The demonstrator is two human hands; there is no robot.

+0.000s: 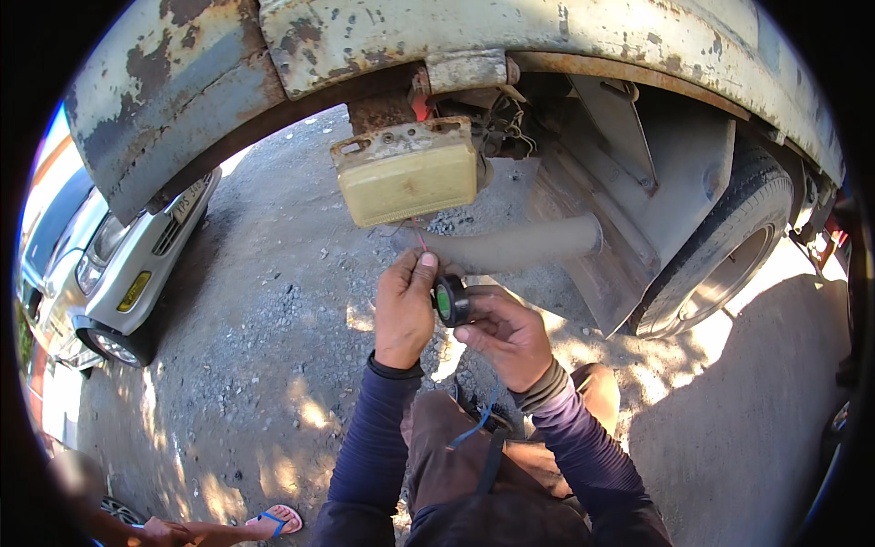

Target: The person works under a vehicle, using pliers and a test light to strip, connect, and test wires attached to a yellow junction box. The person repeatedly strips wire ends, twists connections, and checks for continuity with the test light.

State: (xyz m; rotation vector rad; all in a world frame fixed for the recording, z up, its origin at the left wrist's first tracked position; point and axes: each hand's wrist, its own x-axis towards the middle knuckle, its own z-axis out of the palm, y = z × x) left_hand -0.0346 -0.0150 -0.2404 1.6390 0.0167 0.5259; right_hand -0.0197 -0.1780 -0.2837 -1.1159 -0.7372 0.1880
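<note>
Below a yellowed rectangular lamp (410,187) on the rusty vehicle, my left hand (406,305) pinches a thin red wire (422,240) that runs up toward the lamp's underside. My right hand (507,335) grips a roll of black electrical tape (453,301) with a green core facing left. Both hands are close together, the tape roll just right of my left fingers. Whether a strip of tape reaches the wire is too small to tell.
A dusty exhaust pipe (510,246) lies just beyond my hands. Loose wires (518,132) hang right of the lamp. To the right is a tyre (729,246); overhead, a rusty body panel (510,32). A white car (137,264) and another person's sandalled foot (278,521) are at left.
</note>
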